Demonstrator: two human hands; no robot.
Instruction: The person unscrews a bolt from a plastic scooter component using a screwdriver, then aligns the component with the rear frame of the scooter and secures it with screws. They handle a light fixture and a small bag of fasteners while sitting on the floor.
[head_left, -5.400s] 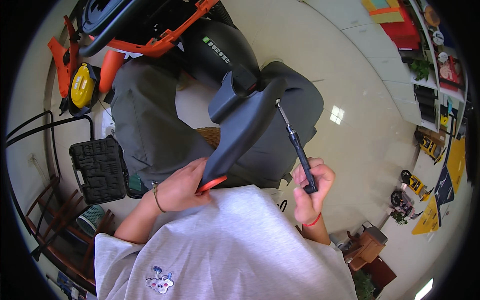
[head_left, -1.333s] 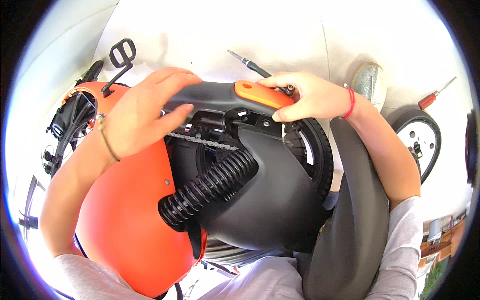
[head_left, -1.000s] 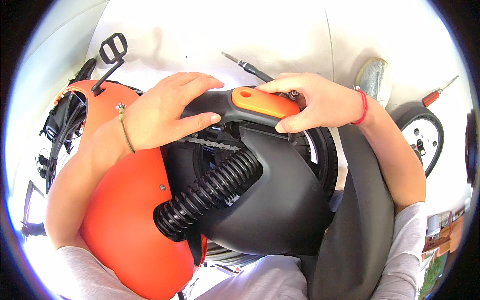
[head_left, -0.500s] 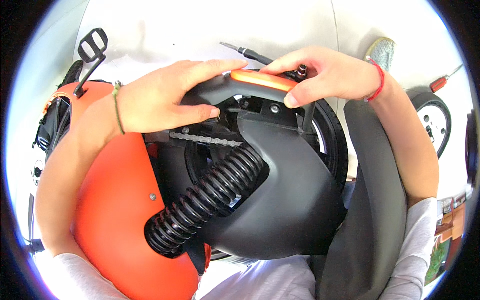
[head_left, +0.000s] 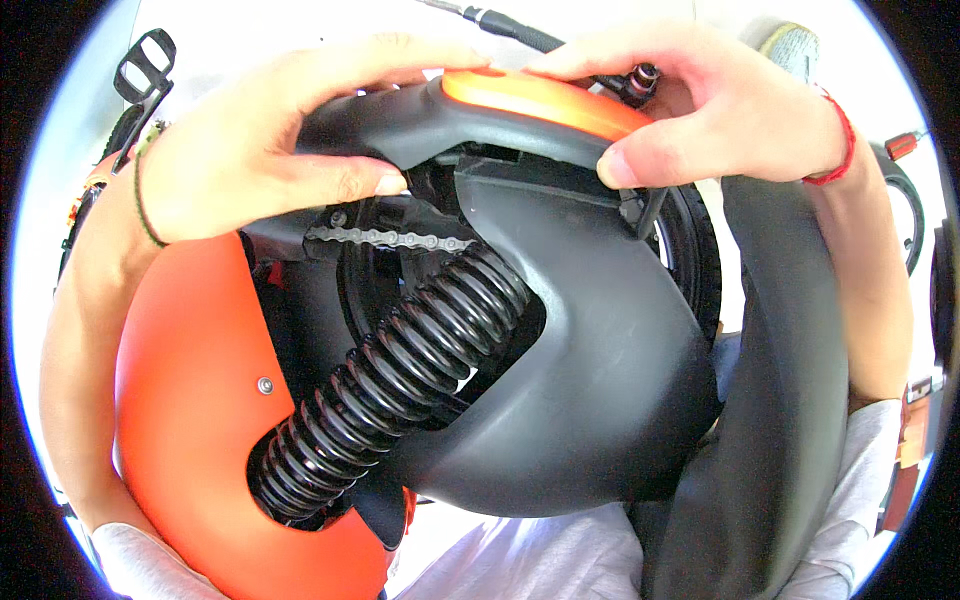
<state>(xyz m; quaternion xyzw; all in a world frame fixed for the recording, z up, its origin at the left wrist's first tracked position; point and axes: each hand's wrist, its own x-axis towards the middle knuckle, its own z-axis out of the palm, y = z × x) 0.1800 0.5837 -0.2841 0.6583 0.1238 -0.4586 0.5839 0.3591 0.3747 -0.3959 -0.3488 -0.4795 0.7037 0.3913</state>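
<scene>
Both hands grip a curved black cover with an orange strip, at the far side of an orange and black pedal vehicle. My left hand has its fingers over the cover's left part, thumb below the lower edge. At the right end, my right hand presses its thumb on the cover's near face, fingers over the top. Under the cover lie a chain and a black body panel. A large black coil spring slants down to the orange body panel.
A pedal sticks up at far left. Behind the cover is a black-handled tool. A long black padded piece stands beside my right arm. A red-handled screwdriver and a shoe appear at far right.
The vehicle and my hands appear larger, with the hands higher in view. The cover sits closer to the black panel, and two bolts that showed beneath it are now hidden.
</scene>
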